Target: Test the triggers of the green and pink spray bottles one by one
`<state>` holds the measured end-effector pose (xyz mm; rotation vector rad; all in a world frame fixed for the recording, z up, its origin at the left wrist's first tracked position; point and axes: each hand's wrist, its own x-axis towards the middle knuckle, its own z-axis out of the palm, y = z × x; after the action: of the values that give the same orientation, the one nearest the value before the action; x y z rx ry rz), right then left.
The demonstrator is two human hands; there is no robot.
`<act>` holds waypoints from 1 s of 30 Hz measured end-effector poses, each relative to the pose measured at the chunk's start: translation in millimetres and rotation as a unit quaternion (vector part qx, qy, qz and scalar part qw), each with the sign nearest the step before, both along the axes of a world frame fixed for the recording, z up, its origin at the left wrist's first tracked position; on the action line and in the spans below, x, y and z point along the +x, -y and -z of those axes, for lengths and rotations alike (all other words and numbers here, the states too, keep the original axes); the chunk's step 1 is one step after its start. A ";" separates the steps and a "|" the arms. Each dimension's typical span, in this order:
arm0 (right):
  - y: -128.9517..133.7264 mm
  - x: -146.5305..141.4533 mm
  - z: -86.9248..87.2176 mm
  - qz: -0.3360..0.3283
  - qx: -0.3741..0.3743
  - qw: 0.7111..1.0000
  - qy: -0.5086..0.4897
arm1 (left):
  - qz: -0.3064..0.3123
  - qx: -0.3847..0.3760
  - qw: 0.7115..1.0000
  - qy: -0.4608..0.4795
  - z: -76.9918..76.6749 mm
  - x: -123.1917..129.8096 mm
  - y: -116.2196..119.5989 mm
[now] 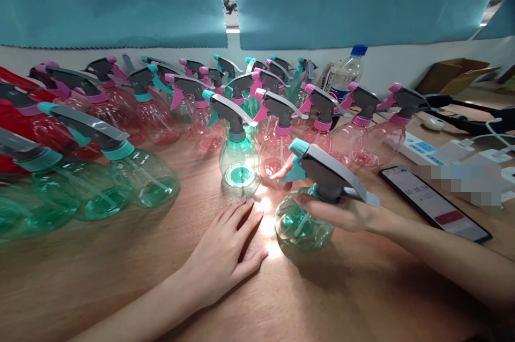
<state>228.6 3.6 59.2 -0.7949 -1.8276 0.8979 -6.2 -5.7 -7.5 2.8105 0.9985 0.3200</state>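
Note:
My right hand [341,213] is wrapped round the neck of a green spray bottle [303,224] with a grey and teal trigger head, upright at centre right. Fingers of my left hand [231,245] are spread flat on the wooden table [161,272], just left of that bottle, holding nothing. Beyond my hands stands another green spray bottle [240,162], beside a pink one [276,151] with a pink collar.
Several pink and green spray bottles stand across the back, with more green ones [145,181] at the left. On the right lie a phone [434,202], a power strip [422,151] and dark glasses [466,111]. Behind are a clear drink bottle [352,73] and a cardboard box [450,76].

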 end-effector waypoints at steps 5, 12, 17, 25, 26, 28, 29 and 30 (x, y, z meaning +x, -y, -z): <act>-1.1 -2.4 -2.4 0.000 0.025 1.000 -0.004 | -0.001 0.000 1.000 0.005 -0.5 -0.1 0.3; -0.5 -0.9 -5.8 0.018 0.050 0.998 0.034 | 0.001 0.003 1.000 0.006 -0.1 0.2 -0.3; -0.8 -3.0 -6.8 0.002 -0.002 1.000 -0.002 | -0.001 -0.004 1.000 0.007 -1.0 -0.1 -0.2; 1.5 -6.4 -6.3 0.002 -0.019 1.000 -0.008 | -0.003 -0.007 1.000 0.011 0.1 -0.7 0.3; 1.5 -6.0 -6.0 0.001 -0.014 1.000 -0.007 | -0.003 -0.006 1.000 0.011 0.2 -0.7 0.3; 1.4 -4.9 -5.0 0.003 -0.002 1.000 -0.002 | -0.004 -0.005 1.000 0.010 0.3 -0.6 0.2; 1.2 -4.4 -4.3 0.004 0.003 1.000 0.000 | -0.004 -0.005 1.000 0.009 0.4 -0.6 0.3; 1.0 -3.9 -3.6 0.006 0.008 1.000 0.001 | -0.004 -0.006 1.000 0.007 0.5 -0.5 0.5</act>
<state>224.7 2.6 62.8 -0.7962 -1.8273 0.8750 -6.7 -6.2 -7.9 2.7900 1.0064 0.3344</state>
